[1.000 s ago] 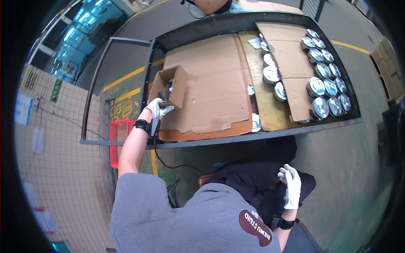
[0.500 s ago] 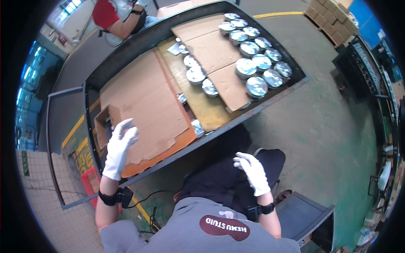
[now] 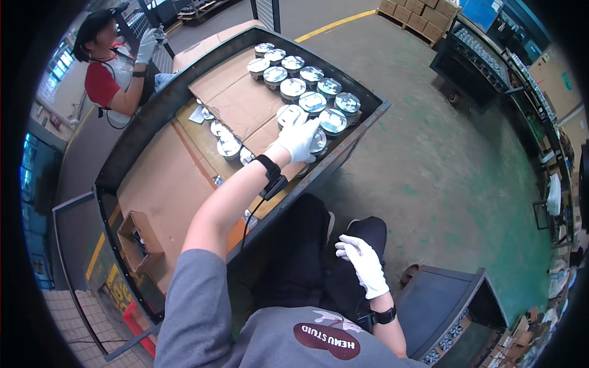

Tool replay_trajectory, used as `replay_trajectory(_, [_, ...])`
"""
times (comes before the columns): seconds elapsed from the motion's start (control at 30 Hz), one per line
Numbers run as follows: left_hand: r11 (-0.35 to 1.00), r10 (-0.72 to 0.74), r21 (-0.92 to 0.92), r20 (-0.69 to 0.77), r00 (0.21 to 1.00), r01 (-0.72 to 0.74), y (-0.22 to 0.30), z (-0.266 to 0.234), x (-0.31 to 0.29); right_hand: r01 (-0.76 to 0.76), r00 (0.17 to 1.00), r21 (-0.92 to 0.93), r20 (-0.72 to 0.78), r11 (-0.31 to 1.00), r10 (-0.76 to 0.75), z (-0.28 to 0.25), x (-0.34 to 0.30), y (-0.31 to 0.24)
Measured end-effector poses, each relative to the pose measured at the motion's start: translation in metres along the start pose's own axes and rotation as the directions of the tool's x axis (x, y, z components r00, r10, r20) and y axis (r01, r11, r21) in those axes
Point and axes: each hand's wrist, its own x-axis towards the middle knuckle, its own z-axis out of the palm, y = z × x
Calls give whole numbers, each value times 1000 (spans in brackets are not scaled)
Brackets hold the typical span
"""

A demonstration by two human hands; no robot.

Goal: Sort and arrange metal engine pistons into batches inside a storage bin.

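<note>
At the left end of the dark metal cart (image 3: 159,113) sits a small open cardboard box (image 3: 155,242). Past a flat cardboard sheet (image 3: 236,98), the gloved left hand (image 3: 299,138) rests on shiny round metal pieces (image 3: 333,121) clustered at the cart's right end; whether it grips one, I cannot tell. Rightmost, the gloved right hand (image 3: 365,267) hangs loosely open over dark trousers (image 3: 288,264), fingers bent.

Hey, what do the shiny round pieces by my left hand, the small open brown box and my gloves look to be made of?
Silvery round pieces: likely metal, polished; their tops give bright, mirror-like reflections. Small open brown box: probably cardboard, matte, with thin flat walls. White gloves: seemingly soft fabric, dull and close-fitting; the weave is too small to tell.
</note>
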Motion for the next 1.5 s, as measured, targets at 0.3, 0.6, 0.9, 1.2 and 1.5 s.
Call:
replay_trajectory(0.3, [965, 85, -194, -412, 907, -178, 15, -36, -39, 118, 993, 235, -30, 965, -114, -4, 31, -27])
replay_trajectory(0.6, [923, 127, -319, -281, 951, -218, 125, -82, -194, 61, 977, 135, 195, 989, -87, 28, 6, -99])
replay_trajectory(0.9, [799, 171, -484, -384, 907, -356, 159, -12, -210, 43, 999, 338, -33, 940, -34, 16, -42, -57])
replay_trajectory(1.2, [-203, 56, -911, 356, 933, 360, 151, 4, -238, 39, 997, 405, -82, 913, -6, 12, -45, -52])
replay_trajectory(1.5, [-659, 134, -590, 517, 845, 466, 143, 11, -236, 73, 995, 379, -94, 923, -41, 21, -42, -48])
